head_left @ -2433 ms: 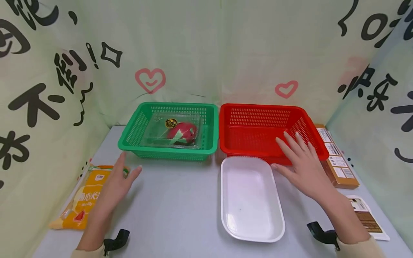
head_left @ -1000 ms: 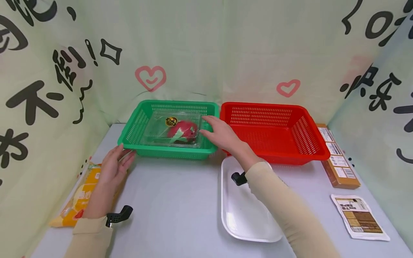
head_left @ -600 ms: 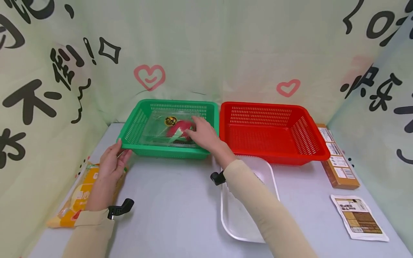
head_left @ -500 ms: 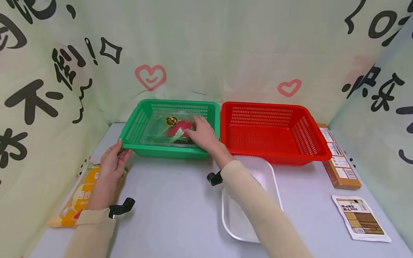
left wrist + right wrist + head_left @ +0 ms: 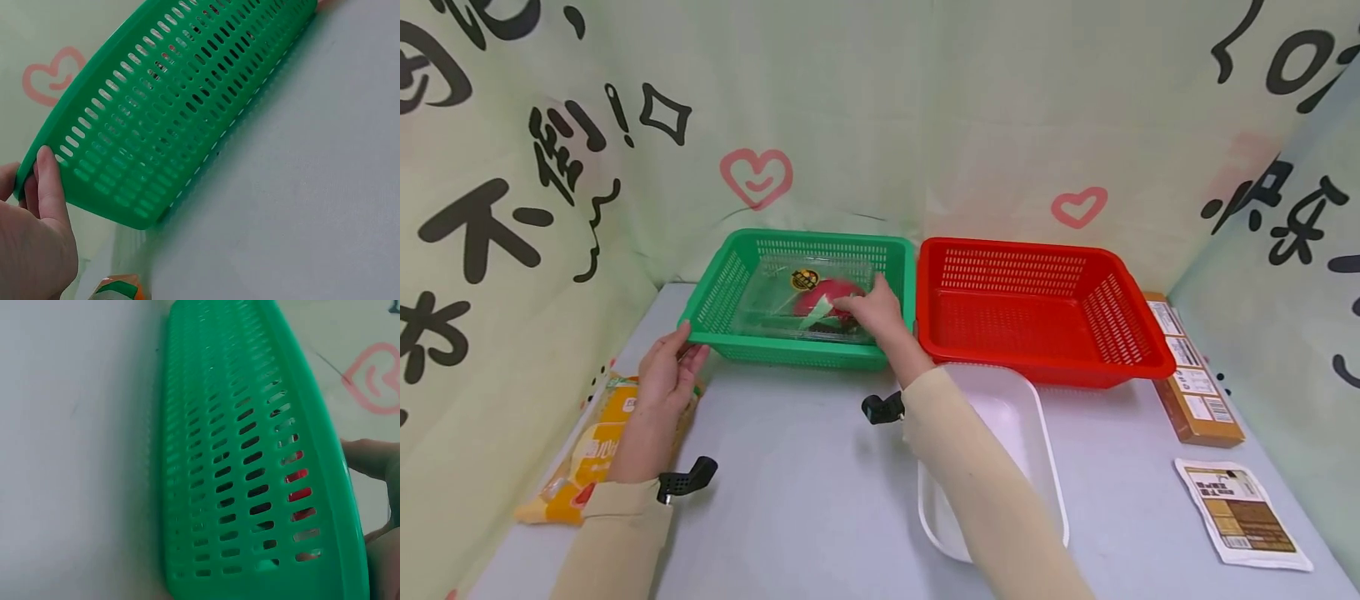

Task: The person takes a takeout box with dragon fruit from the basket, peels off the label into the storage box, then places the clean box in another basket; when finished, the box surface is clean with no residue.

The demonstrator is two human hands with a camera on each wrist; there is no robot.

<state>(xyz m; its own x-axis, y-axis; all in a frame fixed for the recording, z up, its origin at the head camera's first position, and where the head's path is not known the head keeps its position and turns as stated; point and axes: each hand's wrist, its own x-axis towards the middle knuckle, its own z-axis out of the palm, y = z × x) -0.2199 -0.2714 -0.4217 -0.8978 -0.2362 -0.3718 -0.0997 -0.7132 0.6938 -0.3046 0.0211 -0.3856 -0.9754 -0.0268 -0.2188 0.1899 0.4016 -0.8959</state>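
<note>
In the head view, a green plastic basket (image 5: 790, 353) stands at the back left. Inside it lies a clear plastic box (image 5: 765, 312) with a round black-and-yellow label and a pink, green-scaled fruit (image 5: 823, 293) like a dragon fruit. My left hand (image 5: 666, 367) grips the basket's front left corner, thumb and fingers on either side of the rim, as the left wrist view also shows. My right hand (image 5: 880, 315) reaches over the front rim and grips the box's right end, thumb across the lid and fingers bent down at the end. The box end partly hides the fingertips.
A red basket (image 5: 1045, 371) stands right beside the green one. In front lies a white tray (image 5: 1000, 396), partly under my right forearm. A yellow bag (image 5: 597, 450) lies by my left forearm. At right are a brown box (image 5: 1198, 396) and a white-brown pouch (image 5: 1247, 512).
My right hand has gone from over the red basket to the box in the green basket, its fingers moving from the lid to the right end. My left hand has taken hold of the green rim.
</note>
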